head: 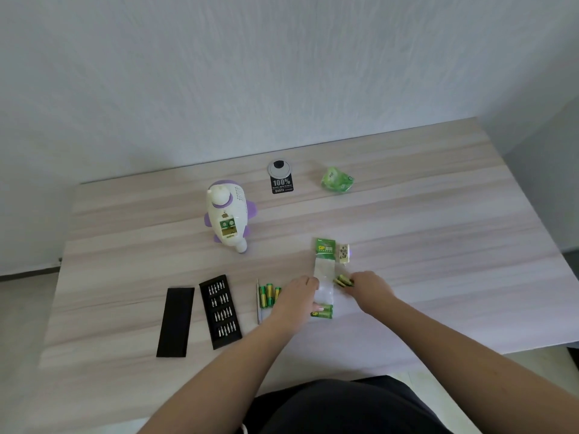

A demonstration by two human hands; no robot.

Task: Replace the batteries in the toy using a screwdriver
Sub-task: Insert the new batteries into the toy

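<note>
Left hand [296, 297] palm down on the pale wood-grain table [438, 245], fingers fairly straight, thumb tip pressing the near end of a long clear plastic battery pack with green card ends [322, 277]

Right hand [371, 289] just right of that pack, fingers curled round two green-and-yellow batteries [343, 280], their ends poking out left of the fingertips, right at the pack's edge

Three more loose green-and-yellow batteries [268, 296] lying side by side just left of the left hand, the rightmost partly hidden under it; slim silver screwdriver [258, 303] alongside them on the left

White-and-purple rocket-shaped plastic toy [228, 216] well apart from both hands, further back and to the left, on its side with the battery compartment open and green-and-gold inside

Small white compartment cover [343, 253] beside the pack's far end

Open black screwdriver bit case [220, 311] with rows of silver bits, and its flat black lid [175, 321] further left

"GP" legible in yellow on both green ends of the pack; smaller print below unreadable

Black tag [282, 185] by the grey round cable grommet [279, 169] reading "100%", smaller line beneath too blurred to tell

Crumpled green wrapper [337, 179] at the back right, print illegible
</note>
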